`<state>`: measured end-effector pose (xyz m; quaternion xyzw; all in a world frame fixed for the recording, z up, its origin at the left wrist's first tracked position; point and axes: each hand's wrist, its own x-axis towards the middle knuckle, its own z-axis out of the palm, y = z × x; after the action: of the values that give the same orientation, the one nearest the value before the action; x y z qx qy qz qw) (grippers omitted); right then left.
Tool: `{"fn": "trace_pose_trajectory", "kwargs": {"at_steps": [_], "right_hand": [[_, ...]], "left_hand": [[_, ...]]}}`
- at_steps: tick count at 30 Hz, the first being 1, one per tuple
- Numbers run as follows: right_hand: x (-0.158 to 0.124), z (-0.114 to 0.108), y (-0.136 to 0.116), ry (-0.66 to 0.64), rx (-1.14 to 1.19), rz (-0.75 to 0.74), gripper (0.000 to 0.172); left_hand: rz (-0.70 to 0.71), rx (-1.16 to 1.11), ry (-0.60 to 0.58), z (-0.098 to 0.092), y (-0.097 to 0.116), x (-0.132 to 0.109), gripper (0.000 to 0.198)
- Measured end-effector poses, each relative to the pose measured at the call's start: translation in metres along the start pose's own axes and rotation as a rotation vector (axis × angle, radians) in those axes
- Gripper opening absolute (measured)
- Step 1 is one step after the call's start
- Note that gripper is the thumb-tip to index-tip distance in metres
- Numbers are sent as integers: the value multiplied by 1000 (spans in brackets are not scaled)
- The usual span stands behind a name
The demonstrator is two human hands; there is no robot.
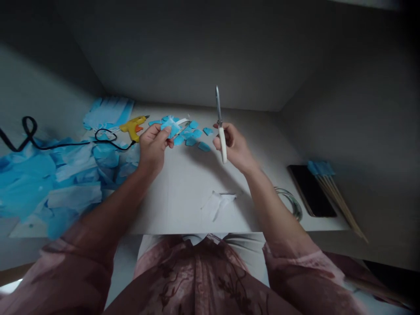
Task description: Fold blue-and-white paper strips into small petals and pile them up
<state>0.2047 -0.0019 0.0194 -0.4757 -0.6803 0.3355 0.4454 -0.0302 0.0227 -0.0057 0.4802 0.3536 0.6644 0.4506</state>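
Observation:
My left hand [153,144] pinches a small piece of blue fabric [169,127] between thumb and fingers, with a white strip sticking out to its right. In my right hand [233,145] is a pair of scissors [222,142] with pale handles, its metal blades pointing up and away from me, apart from the fabric. Several cut blue pieces [204,146] lie on the white table around and behind the left hand. A white scrap [219,203] rests on the table between my forearms.
A yellow glue gun [131,127] with a black cord lies at the back left. Blue and white fabric sheets [78,164] pile up on the left. At right are a wire coil [292,203], a dark phone [311,190] and several blue-tipped sticks [339,201]. Walls enclose the table's back and sides.

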Motion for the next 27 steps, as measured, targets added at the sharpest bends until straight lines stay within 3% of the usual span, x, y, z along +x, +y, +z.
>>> {"fn": "trace_pose_trajectory", "kwargs": {"at_steps": [5,8,13,20,27], "right_hand": [[-11,4,7,47,-341,-29,68],[-17,10,6,93,-446,-63,69],[-23,20,3,52,-557,-71,62],[-23,21,3,86,-578,-6,62],[-21,21,5,97,-440,24,54]], "left_hand": [[-19,-43,48,6,4,-3,32],[-23,-23,44,8,4,-7,28],[12,86,-15,11,-2,-16,19],[60,178,-96,15,-2,-25,17],[65,221,-102,16,0,-25,16]]}}
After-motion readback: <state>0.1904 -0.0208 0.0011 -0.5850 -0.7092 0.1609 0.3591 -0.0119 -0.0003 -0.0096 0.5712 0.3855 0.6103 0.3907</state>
